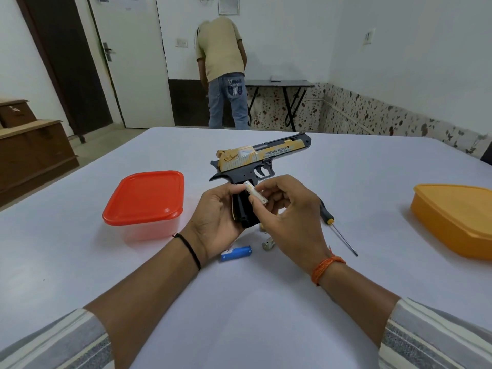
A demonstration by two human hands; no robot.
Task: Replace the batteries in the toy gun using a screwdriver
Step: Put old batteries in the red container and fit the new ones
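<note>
My left hand [215, 217] grips the black handle of the gold-and-black toy gun [262, 155], barrel pointing away to the right, above the white table [80, 262]. My right hand [287, 214] pinches a pale battery [255, 194] right at the open grip. A blue battery [235, 253] lies on the table under my left wrist. A silvery battery [268, 245] rests below my right hand, partly hidden. The screwdriver [338, 227] lies just right of my right hand, tip toward me.
A tub with a red lid [145, 201] stands to the left. An orange container [455, 217] sits at the right edge. A person [222, 70] stands with their back turned by the far wall, beside a folding table [277, 83]. Wooden furniture [32, 147] is left.
</note>
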